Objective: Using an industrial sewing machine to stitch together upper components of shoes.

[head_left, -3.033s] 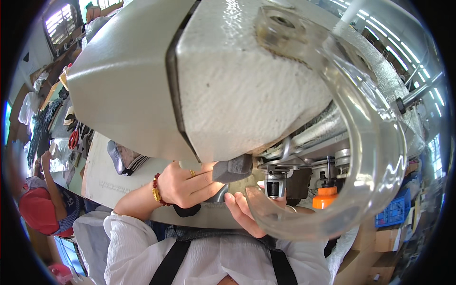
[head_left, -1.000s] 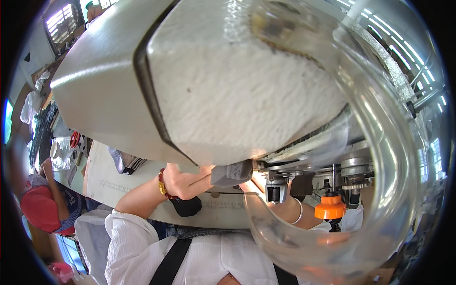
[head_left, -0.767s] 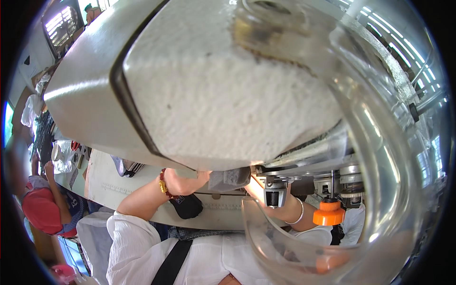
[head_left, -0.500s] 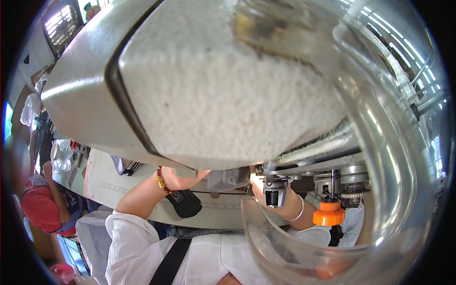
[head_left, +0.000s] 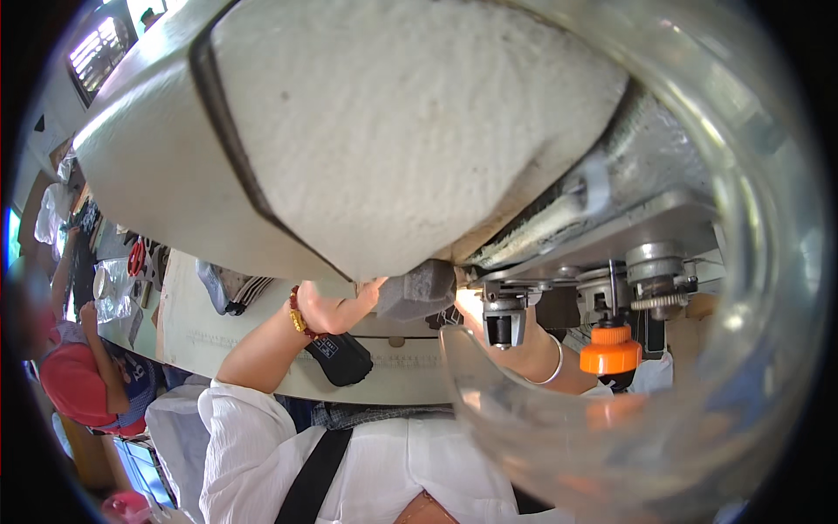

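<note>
Since three seconds ago, the right hand (head_left: 472,309) has moved forward beneath the one machine (head_left: 401,131), mostly hidden. One grey piece (head_left: 421,292) sits between two hands; the left hand (head_left: 336,310), arm (head_left: 264,354) slanting inward, meets its left end. Whether either hand's fingers (head_left: 365,299) grasp it, I cannot tell.

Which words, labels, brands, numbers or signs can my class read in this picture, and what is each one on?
None can be read clearly.
Black rounded item: pale print, too small to read.
Worktable scale: fine ruler-like marks, too small to read.
Dark blue top at far left: pale marking, too blurred to read.
</note>
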{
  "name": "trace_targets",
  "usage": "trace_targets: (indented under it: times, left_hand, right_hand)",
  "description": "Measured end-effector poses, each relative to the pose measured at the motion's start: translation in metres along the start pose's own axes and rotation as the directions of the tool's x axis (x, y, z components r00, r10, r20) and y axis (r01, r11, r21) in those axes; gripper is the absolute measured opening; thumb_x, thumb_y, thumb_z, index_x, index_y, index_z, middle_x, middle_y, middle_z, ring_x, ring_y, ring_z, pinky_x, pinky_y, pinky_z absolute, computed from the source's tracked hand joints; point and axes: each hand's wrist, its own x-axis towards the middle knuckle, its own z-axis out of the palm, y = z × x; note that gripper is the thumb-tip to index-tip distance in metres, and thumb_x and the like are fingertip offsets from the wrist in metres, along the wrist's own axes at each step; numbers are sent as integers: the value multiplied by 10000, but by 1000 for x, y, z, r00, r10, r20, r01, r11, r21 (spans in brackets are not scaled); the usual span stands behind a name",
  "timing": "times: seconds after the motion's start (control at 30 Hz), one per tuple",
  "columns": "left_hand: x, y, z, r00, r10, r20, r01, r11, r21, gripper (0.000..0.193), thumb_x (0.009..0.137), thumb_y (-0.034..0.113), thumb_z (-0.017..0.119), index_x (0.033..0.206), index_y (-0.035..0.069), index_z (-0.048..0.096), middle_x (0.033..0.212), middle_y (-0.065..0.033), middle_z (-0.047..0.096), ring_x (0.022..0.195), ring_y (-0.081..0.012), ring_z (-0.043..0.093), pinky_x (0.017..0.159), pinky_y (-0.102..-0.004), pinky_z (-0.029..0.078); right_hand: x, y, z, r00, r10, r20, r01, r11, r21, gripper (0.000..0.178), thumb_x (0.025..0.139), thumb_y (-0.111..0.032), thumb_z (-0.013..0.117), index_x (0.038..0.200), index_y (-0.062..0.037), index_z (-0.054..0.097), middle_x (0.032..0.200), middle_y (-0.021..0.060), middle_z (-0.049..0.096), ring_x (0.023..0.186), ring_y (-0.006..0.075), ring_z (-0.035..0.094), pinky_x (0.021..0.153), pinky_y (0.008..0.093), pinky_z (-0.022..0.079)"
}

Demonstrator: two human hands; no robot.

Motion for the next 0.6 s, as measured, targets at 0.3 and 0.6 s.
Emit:
trace_targets:
  times: [0.3, 0.6]
  left_hand:
    - [82, -11, -47, 947, -280, -158, 142, 804, -577, 221, 866, 20, 781, 1083, -5, 751, 939, -82, 761, 773, -201, 718, 718, -296, 549]
    - [156, -42, -35, 745, -600, 292, 620, 460, -636, 227, 922, 34, 757, 1134, -40, 736, 1001, -67, 761, 835, -144, 705, 750, -293, 567]
  right_hand:
    - [6, -11, -20, 985, 57, 165, -46, 997, -68, 336, 812, -112, 744, 1139, -50, 695, 1194, 209, 698, 1051, 352, 666, 963, 517, 508]
    - [-11, -28, -77, 866, 311, 390, -299, 950, -92, 704, 698, -158, 906, 1341, -28, 650, 1346, 165, 616, 1201, 393, 597, 1054, 474, 488]
